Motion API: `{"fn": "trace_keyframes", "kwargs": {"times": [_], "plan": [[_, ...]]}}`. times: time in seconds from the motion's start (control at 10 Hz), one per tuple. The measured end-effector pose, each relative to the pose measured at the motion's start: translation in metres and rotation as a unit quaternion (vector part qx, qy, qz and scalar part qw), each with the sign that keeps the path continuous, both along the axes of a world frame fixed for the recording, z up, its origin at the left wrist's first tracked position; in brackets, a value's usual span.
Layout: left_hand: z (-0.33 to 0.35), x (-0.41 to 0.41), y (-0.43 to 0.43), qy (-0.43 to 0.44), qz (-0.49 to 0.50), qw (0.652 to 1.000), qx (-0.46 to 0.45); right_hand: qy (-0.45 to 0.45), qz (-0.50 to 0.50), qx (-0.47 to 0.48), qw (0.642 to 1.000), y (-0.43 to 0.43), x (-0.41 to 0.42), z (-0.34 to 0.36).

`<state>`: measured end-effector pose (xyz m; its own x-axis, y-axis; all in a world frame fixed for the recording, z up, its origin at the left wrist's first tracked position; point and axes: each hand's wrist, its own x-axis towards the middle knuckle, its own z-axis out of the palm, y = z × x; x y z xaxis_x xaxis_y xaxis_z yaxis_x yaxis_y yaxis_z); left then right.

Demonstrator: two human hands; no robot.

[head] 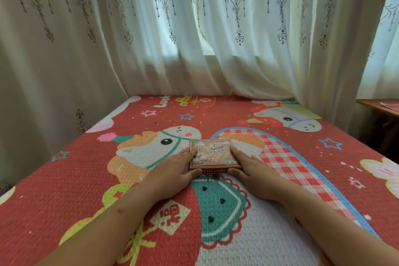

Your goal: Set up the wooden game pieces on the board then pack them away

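1 closed game box (214, 153) sits at centre frame on the red mat (64, 190); left hand (172, 168) and right hand (252, 171) rest straight-fingered against its sides, thumbs on its near edge. No pieces out: setup and packing seemingly remain.

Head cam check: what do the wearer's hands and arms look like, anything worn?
Both arms are bare to the frame edge, no sleeves in view. The left hand and right hand show no gloves, rings, watch or bands. One small spot marks the left forearm.
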<state>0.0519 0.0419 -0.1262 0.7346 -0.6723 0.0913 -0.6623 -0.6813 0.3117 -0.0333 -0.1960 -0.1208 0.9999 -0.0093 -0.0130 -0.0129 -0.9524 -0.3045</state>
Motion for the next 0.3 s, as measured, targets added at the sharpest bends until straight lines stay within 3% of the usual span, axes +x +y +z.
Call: {"fn": "trace_keyframes", "kwargs": {"times": [0.2,0.3], "plan": [[-0.0014,0.0024,0.0023,-0.008,0.000,1.000,0.004,-0.030,0.004,0.005,1.000,0.0020,-0.0045,-0.0006],[-0.0006,0.0023,0.0015,-0.008,-0.003,1.000,-0.009,-0.042,0.003,0.069,0.997,0.0025,-0.0082,0.0078]]}}
